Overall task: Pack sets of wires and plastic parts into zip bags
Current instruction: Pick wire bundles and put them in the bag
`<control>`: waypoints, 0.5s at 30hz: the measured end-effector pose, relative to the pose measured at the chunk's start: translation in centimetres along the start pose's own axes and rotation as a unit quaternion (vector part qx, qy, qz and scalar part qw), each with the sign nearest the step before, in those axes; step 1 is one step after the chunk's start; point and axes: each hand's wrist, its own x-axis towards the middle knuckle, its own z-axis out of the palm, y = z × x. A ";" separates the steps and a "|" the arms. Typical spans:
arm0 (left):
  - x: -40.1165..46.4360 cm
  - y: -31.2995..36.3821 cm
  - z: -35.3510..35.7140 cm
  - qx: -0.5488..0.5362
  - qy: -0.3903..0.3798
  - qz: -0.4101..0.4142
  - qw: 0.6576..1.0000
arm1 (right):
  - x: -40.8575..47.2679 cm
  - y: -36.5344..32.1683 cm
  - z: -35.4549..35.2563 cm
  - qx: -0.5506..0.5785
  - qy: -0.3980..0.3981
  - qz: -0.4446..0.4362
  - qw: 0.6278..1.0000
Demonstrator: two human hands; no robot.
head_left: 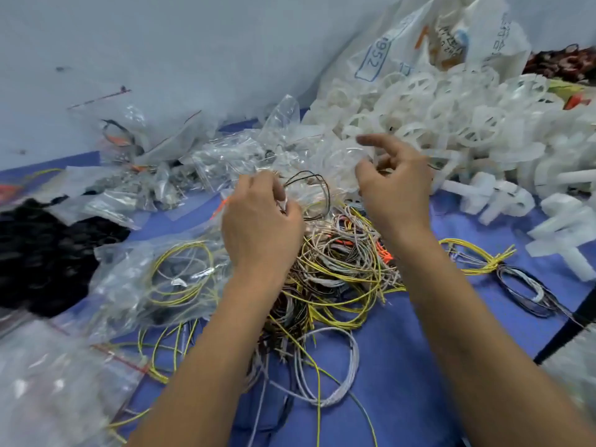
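A clear zip bag (317,175) is held above the middle of the table (403,343), with a coil of dark wire (311,188) inside it. The left hand (261,221) pinches the bag's edge at its 9 o'clock side, fingers (283,201) curled tight on the plastic. The right hand (392,185) grips the 3 o'clock side with thumb and bent fingers, its forefinger raised and nearly straight. Below them lies a tangle of yellow, grey and brown wires (338,269). White plastic parts (451,117) are heaped at 1 o'clock, filled bags (154,279) at 8 o'clock, black parts (42,253) at 9 o'clock. The table is covered in blue; a pale wall (161,43) stands behind.
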 end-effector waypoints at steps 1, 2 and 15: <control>-0.2 -1.4 -0.7 0.021 0.002 -0.017 1.000 | -0.6 -0.4 1.3 0.058 -0.016 0.039 0.997; -0.4 -2.7 -1.2 0.042 -0.002 -0.034 0.999 | -1.1 -0.7 2.5 0.112 -0.029 0.083 0.990; -2.5 -9.5 -4.4 -0.238 -0.013 -0.234 0.943 | -7.1 -1.0 9.3 0.421 -0.233 0.265 0.836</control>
